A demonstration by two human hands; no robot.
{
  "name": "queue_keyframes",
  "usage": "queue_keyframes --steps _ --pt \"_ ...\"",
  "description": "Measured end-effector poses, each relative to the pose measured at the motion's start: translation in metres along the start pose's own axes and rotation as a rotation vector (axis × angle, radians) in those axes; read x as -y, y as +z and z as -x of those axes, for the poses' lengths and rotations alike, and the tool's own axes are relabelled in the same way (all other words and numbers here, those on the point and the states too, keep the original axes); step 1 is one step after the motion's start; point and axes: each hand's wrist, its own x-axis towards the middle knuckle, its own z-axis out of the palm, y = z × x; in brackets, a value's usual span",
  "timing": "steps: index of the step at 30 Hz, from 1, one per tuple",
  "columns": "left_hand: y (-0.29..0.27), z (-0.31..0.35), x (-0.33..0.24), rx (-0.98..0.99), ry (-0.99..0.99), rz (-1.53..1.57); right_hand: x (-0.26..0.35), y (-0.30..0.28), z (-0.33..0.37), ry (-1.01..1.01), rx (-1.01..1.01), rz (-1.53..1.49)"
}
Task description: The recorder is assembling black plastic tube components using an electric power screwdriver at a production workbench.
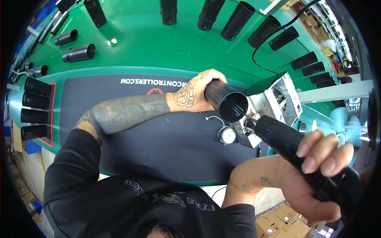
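Note:
My left hand, fingers closed, is wrapped round a black perforated cylinder and holds it tilted over the dark mat. The cylinder's open end faces toward my right hand. In my right hand is a black electric screwdriver, its thin bit pointing at the cylinder's mouth. Whether the bit touches anything there I cannot tell. Just beyond and to the right stands an open metal machine with exposed inner parts. A small round part with a white face and a short wire lies beside it on the mat.
The dark mat lies on a green table. Several black cylinders stand or lie along the far edge, with more black tubes at the left. A black cable runs to the machine. Cardboard boxes sit below on the right.

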Motion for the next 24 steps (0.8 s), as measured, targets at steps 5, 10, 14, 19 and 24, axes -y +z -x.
queue_keyframes --steps 5,10,14,19,24 --pt "-0.001 0.001 0.001 0.002 -0.003 -0.005 -0.017 0.007 -0.004 0.034 0.047 0.063" --pt "-0.002 0.001 0.001 -0.006 0.002 0.006 -0.015 0.011 -0.006 0.016 0.032 0.066" --pt "-0.002 0.001 0.000 0.002 -0.026 0.010 -0.011 0.011 -0.005 0.004 0.019 0.061" --pt "0.000 0.001 0.002 -0.001 -0.032 0.011 -0.010 0.011 -0.004 0.009 0.017 0.061" --pt "0.001 0.001 0.003 -0.012 -0.012 -0.007 -0.012 0.010 -0.003 0.006 0.023 0.065"
